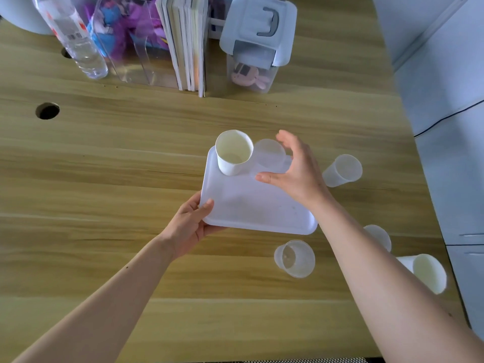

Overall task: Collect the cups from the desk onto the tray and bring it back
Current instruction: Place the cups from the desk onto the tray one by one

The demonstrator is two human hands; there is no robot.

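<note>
A white tray point(251, 205) is over the wooden desk, and my left hand point(192, 224) grips its near left corner. A white paper cup point(234, 153) stands upright at the tray's far left. Beside it stands a clear plastic cup point(269, 154). My right hand point(296, 169) hovers just right of that cup with fingers spread, apart from it. On the desk stand another clear cup point(343, 170) to the right, a clear cup point(294, 258) near the tray's front, a cup point(379, 235) partly hidden by my right forearm, and a white paper cup point(425, 271) by the desk's right edge.
At the back of the desk stand a water bottle point(76, 40), a clear organiser point(131, 43), upright books point(186, 43) and a lidded storage box point(258, 40). A cable hole point(47, 110) lies at left. White cabinets point(445, 100) border the right edge.
</note>
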